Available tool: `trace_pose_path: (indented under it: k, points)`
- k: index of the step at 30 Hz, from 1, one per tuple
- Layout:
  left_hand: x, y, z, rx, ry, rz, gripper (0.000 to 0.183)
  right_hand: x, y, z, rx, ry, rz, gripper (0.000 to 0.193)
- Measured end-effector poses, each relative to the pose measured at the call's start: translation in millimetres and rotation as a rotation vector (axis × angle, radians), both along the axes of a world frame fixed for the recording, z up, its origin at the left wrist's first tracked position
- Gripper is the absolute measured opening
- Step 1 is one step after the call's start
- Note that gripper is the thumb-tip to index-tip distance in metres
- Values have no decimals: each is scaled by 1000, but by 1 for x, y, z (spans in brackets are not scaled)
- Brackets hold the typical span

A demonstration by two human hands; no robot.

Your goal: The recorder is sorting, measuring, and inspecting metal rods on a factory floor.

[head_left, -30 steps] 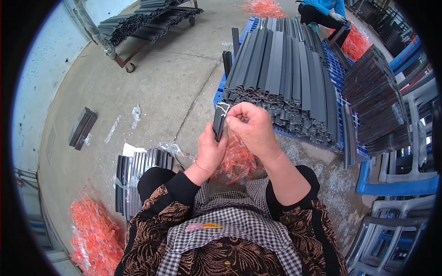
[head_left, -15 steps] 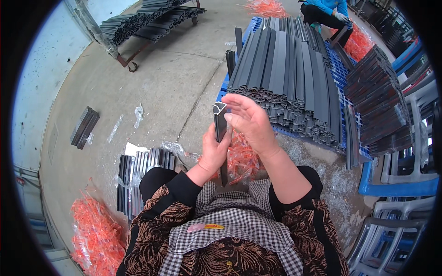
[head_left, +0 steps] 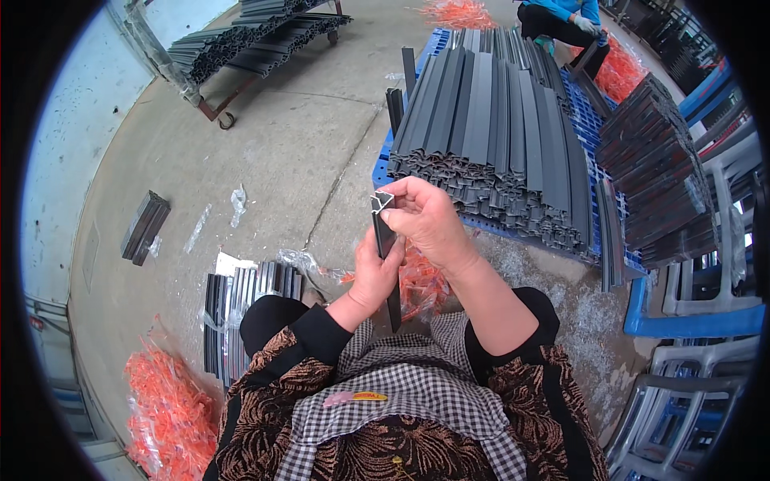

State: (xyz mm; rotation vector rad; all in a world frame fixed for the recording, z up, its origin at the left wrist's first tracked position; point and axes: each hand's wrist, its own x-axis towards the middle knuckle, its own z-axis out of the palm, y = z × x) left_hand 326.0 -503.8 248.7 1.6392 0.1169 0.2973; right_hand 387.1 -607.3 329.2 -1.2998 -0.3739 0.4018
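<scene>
A dark grey metal profile [head_left: 383, 234] with a hollow, bare-metal cut end stands nearly upright in front of me. My left hand [head_left: 374, 275] is wrapped round its middle. At the top, my right hand [head_left: 423, 215] pinches the profile near the cut end, thumb on the near side and fingers on the far side. Whether the right fingers also hold some small piece there, I cannot make out. Below my hands a heap of orange plastic strips [head_left: 423, 282] lies on the floor, partly hidden by my wrists.
A large stack of grey profiles [head_left: 497, 120] lies on a blue pallet [head_left: 383, 164] ahead. Bundled profiles [head_left: 249, 301] lie at left, near another orange heap [head_left: 168, 409]. A wheeled rack [head_left: 216, 112] stands far left. A co-worker in blue [head_left: 573, 12] crouches at the far right.
My right hand has come down and closed from loosely spread fingers to a pinch on the profile's top end. The profile has lowered slightly; my left hand keeps its hold.
</scene>
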Motion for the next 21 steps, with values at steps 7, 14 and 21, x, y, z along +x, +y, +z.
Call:
trace_pose_path:
  k: [7,14,21]
  points:
    - [-3,-1,-6,105,-135,7,17,-1,8,-17,-198,-174,-103,20]
    - [-4,1,6,-140,61,2,22,0,13,-20,-24,-454,-346,19]
    - [3,7,1,57,-70,56,23,-8,5,2,-250,-575,-306,11]
